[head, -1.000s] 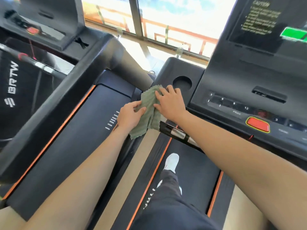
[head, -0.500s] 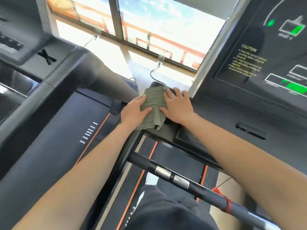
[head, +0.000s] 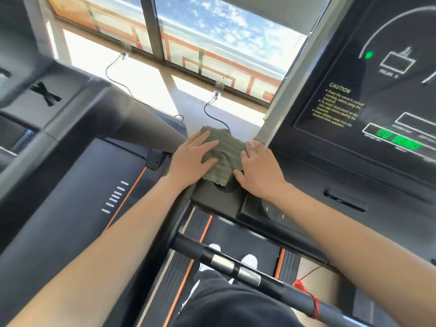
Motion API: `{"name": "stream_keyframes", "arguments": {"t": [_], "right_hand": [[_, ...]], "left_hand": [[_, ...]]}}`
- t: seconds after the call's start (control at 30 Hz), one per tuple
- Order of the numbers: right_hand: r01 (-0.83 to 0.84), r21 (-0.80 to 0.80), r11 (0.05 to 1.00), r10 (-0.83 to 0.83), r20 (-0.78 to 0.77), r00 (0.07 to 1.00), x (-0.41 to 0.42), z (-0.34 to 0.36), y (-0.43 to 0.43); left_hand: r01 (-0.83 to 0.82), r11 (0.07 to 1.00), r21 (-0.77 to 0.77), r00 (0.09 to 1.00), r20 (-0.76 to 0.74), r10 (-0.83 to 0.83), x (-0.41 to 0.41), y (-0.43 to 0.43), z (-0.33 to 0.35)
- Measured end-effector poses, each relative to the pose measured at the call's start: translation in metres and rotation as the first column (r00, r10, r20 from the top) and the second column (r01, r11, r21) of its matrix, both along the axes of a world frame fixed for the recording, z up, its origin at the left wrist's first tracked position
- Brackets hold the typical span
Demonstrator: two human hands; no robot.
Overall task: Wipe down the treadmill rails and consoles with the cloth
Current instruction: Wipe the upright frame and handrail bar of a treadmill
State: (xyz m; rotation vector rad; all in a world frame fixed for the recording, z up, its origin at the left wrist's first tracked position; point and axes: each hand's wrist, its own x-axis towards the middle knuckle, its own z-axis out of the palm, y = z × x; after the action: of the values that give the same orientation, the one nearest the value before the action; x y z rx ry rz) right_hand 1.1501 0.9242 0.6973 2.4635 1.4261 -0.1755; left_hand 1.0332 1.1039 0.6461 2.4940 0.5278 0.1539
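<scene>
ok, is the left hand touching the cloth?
Touching. The head view shows the left hand lying flat on the cloth, its fingers overlapping the left edge.

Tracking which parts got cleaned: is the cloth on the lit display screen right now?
No, the cloth lies under the left hand and right hand on the console's corner tray, beside the display screen.

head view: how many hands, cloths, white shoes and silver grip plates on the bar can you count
hands: 2 (left hand, right hand)
green cloth: 1
white shoes: 2
silver grip plates: 2
total: 7
</scene>
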Motion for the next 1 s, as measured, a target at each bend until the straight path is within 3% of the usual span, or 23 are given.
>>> {"name": "stream_keyframes", "arguments": {"t": [0.13,0.23,0.33,0.53,0.8,1.0], "right_hand": [[0.008,0.221,0.975,0.054,-0.271,0.961,-0.004,-0.006,0.018],[-0.023,0.201,0.979,0.106,-0.415,0.904,0.000,-0.029,0.040],[-0.001,0.120,0.993,0.043,-0.344,0.938,0.011,-0.048,0.043],[0.120,0.016,0.993,-0.112,-0.253,0.961,0.012,-0.046,0.032],[-0.002,-0.090,0.996,-0.008,-0.105,0.994,-0.031,-0.034,-0.022],[-0.017,0.002,1.000,0.017,-0.119,0.993,-0.070,-0.042,-0.057]], "left_hand": [[-0.152,0.987,0.052,0.987,-0.041,0.154,-0.027,-0.018,-0.003],[-0.119,0.993,-0.001,0.983,-0.144,0.117,-0.026,-0.023,-0.011],[-0.055,0.998,0.012,0.981,-0.184,0.057,-0.011,-0.018,-0.016],[0.213,0.949,0.232,0.937,-0.324,-0.131,0.020,-0.008,-0.016],[0.346,0.870,0.351,0.924,-0.287,-0.252,-0.031,-0.022,-0.021],[0.363,0.837,0.410,0.921,-0.297,-0.254,-0.070,-0.043,-0.026]]}}
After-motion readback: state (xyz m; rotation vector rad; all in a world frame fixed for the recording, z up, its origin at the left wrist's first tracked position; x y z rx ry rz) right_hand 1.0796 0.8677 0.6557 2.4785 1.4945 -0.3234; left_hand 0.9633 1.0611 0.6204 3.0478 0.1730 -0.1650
